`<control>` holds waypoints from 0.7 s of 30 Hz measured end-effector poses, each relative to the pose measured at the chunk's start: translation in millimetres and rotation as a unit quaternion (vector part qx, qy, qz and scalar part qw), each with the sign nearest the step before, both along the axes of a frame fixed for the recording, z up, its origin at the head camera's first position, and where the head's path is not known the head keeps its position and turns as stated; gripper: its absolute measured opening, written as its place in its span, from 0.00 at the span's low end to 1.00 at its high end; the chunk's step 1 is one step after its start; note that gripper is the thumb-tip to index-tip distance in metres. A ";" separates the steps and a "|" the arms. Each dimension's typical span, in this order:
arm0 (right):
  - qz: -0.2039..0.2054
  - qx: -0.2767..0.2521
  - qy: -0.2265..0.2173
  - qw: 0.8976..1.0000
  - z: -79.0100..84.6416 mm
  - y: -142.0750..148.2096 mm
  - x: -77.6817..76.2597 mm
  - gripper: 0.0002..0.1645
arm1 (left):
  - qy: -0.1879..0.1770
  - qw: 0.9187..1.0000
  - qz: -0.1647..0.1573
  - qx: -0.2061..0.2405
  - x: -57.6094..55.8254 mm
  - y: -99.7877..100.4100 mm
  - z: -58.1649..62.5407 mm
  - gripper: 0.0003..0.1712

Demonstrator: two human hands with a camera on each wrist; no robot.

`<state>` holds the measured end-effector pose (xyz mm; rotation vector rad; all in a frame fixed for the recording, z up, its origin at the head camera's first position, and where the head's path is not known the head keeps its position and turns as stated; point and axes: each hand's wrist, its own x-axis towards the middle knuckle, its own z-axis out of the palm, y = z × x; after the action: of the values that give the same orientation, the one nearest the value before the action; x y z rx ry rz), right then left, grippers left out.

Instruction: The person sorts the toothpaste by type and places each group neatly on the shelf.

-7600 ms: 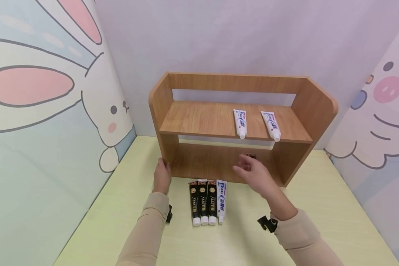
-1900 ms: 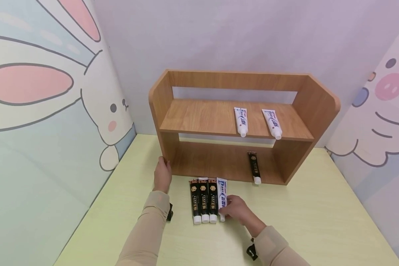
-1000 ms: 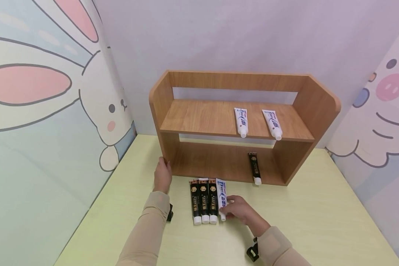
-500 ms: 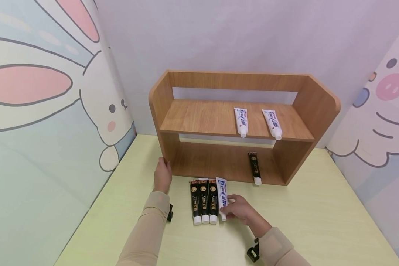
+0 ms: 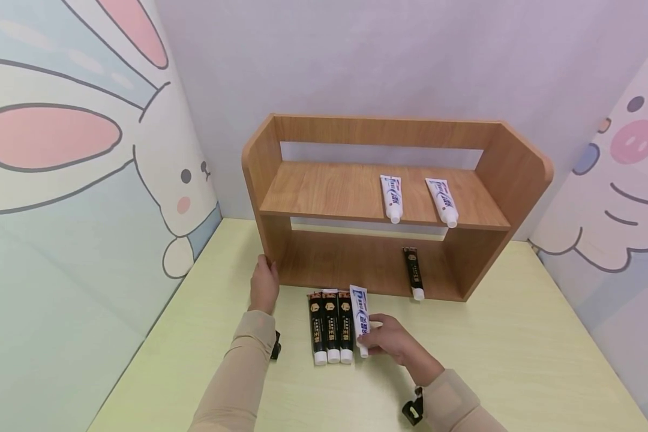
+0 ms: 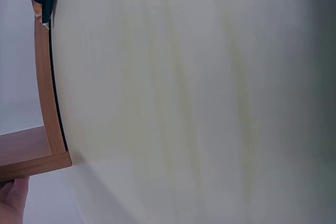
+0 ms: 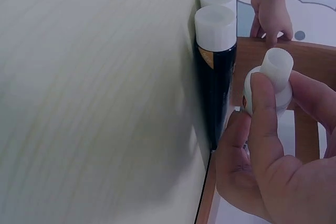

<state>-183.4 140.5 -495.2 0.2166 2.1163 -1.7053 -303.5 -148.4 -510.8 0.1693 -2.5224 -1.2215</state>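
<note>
My right hand (image 5: 391,339) pinches the cap end of a white toothpaste tube (image 5: 359,312). In the right wrist view, thumb and fingers close round this tube (image 7: 253,94) just below its white cap, and it stands apart from the black tubes. Several black toothpaste tubes (image 5: 332,327) with white caps lie side by side to its left, in front of the wooden shelf (image 5: 324,191). At the shelf's left side panel, my left hand (image 5: 264,285) grips the front edge; in the left wrist view only a bit of that hand (image 6: 16,200) shows.
Two white toothpaste tubes (image 5: 392,198) lie on the upper board, caps toward me. One black toothpaste tube (image 5: 413,271) lies on the lower board at the right. The shelf stands on a pale yellow table (image 5: 529,336) between walls with cartoon animals.
My right hand has left the lower shelf, where a black tube now shows, and taken hold of the white tube on the table. That tube's far end has risen slightly. The left hand stays put.
</note>
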 end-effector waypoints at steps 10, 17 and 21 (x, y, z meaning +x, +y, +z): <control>0.011 0.000 0.009 1.000 11.4 -4.1 0.4 0.43 | 0.000 1.000 -0.003 0.002 0.2 0.0 0.3 0.16; 0.015 -0.011 0.021 1.000 19.7 -6.3 2.6 0.43 | -0.004 1.000 -0.004 0.005 0.7 -0.4 0.6 0.17; 0.014 0.000 0.021 1.000 25.9 -8.2 4.2 0.42 | -0.002 1.000 -0.004 0.004 0.7 -0.6 -0.2 0.16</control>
<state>-179.2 132.3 -469.3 0.1521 2.1390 -1.7093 -302.7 -149.1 -511.0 0.1644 -2.5246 -1.2368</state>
